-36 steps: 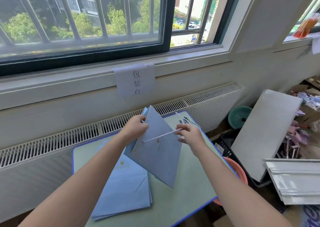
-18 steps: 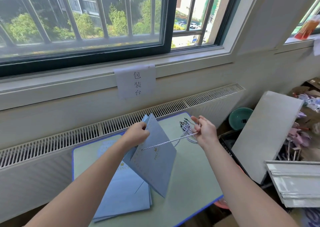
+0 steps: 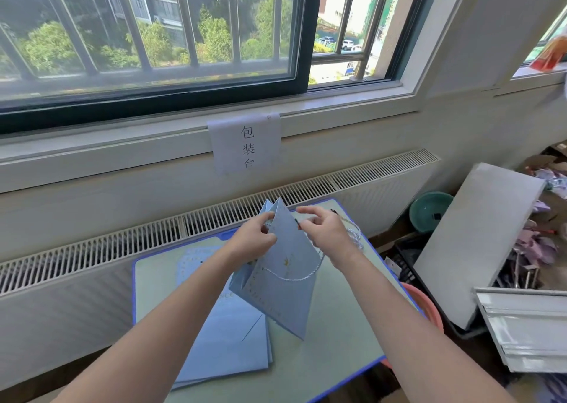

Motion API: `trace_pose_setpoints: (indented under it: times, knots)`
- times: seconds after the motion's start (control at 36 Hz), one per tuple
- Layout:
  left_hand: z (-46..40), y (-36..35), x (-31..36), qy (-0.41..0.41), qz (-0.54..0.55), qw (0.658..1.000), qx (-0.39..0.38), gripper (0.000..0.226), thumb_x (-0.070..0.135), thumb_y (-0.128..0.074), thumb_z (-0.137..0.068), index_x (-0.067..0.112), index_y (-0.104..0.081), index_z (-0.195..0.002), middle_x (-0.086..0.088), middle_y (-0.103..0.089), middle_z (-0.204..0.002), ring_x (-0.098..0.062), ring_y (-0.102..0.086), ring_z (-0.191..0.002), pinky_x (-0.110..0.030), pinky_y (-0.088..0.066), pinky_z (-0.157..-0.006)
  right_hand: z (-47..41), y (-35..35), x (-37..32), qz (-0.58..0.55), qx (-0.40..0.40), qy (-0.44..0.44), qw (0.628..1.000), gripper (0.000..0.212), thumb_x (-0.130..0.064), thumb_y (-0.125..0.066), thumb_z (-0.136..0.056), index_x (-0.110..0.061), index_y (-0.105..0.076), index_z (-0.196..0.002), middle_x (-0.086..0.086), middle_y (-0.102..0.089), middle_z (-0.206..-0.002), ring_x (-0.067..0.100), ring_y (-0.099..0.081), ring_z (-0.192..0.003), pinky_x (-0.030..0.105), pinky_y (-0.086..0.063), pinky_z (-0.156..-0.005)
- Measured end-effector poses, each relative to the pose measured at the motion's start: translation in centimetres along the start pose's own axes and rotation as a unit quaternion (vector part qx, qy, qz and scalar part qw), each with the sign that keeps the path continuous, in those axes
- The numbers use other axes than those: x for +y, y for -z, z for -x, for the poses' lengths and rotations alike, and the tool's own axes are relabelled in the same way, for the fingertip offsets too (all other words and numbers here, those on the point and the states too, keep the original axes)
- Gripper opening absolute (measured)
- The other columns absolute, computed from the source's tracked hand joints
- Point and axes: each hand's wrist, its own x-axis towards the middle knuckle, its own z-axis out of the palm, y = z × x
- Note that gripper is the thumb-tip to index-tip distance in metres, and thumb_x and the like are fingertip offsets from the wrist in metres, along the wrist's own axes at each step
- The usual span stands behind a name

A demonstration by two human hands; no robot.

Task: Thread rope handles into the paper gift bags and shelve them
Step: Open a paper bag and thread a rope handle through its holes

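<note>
A flat light-blue paper gift bag (image 3: 283, 283) hangs tilted above the table, one corner pointing up. My left hand (image 3: 253, 240) grips its upper left edge. My right hand (image 3: 322, 229) pinches the dark tip of a white twisted rope (image 3: 294, 276) at the bag's upper right edge. The rope sags in a loop across the bag's face, one end in a hole at the lower left. A stack of flat blue bags (image 3: 224, 338) lies on the table under my left forearm. More loose ropes (image 3: 352, 233) lie behind my right wrist.
The small green table (image 3: 334, 335) has a blue rim and stands against a radiator grille (image 3: 122, 243) under the window. To the right are a black crate (image 3: 405, 261), a leaning white board (image 3: 472, 243), a teal basin (image 3: 429, 210) and a pink basin (image 3: 429, 310).
My right hand has come back left from its outstretched pull to the bag's top edge. The taut rope now sags in a loop. The bag has turned more upright.
</note>
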Motion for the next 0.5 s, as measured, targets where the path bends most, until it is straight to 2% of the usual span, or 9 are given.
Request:
trace_pose_setpoints:
  times: [0.08, 0.17, 0.25, 0.36, 0.5]
  knots:
    - [0.2, 0.0, 0.2, -0.015, 0.004, 1.000, -0.001, 0.055, 0.007, -0.044, -0.088, 0.028, -0.046, -0.140, -0.006, -0.062, -0.088, -0.022, -0.059, -0.075, -0.030, -0.044, -0.061, -0.3, -0.5, 0.1, 0.058, 0.007, 0.023, 0.998, 0.008, -0.012, -0.063, -0.087, -0.019, -0.066, -0.089, 0.005, -0.071, -0.085, 0.011, -0.061, -0.071, 0.022, -0.048, -0.063]
    - [0.6, -0.1, 0.6, -0.029, 0.015, 0.999, -0.008, 0.057, 0.005, -0.044, -0.088, 0.029, -0.046, -0.139, 0.001, -0.065, -0.091, -0.014, -0.062, -0.074, -0.023, -0.048, -0.059, -0.5, -0.7, 0.1, 0.103, -0.003, 0.041, 0.994, 0.012, -0.012, -0.064, -0.087, -0.022, -0.068, -0.081, -0.001, -0.070, -0.081, 0.011, -0.062, -0.074, 0.021, -0.049, -0.068]
    - [0.8, -0.1, 0.9, -0.042, 0.029, 0.999, -0.008, 0.059, 0.003, -0.044, -0.087, 0.030, -0.047, -0.140, 0.007, -0.063, -0.083, -0.006, -0.059, -0.065, -0.018, -0.046, -0.056, -0.6, -0.7, 0.0, 0.120, -0.005, 0.043, 0.992, 0.011, -0.012, -0.064, -0.087, -0.021, -0.070, -0.083, 0.004, -0.072, -0.087, 0.012, -0.062, -0.076, 0.025, -0.051, -0.071]
    - [0.9, 0.0, 1.1, -0.048, 0.036, 0.998, -0.016, 0.060, 0.005, -0.045, -0.088, 0.032, -0.046, -0.141, 0.002, -0.068, -0.096, -0.019, -0.067, -0.084, -0.031, -0.055, -0.069, -0.7, -0.4, -0.2, 0.126, 0.010, 0.039, 0.991, 0.012, -0.011, -0.061, -0.087, -0.015, -0.072, -0.091, 0.000, -0.069, -0.084, 0.006, -0.057, -0.071, 0.010, -0.042, -0.058]
    - [0.8, -0.1, 1.2, -0.055, 0.033, 0.998, -0.029, 0.060, 0.008, -0.047, -0.090, 0.033, -0.042, -0.144, -0.002, -0.067, -0.104, -0.023, -0.067, -0.094, -0.038, -0.057, -0.077, -0.8, 0.0, -0.5, 0.134, 0.008, 0.045, 0.990, 0.011, -0.012, -0.061, -0.088, -0.017, -0.071, -0.090, 0.001, -0.070, -0.086, 0.007, -0.056, -0.071, 0.015, -0.043, -0.061]
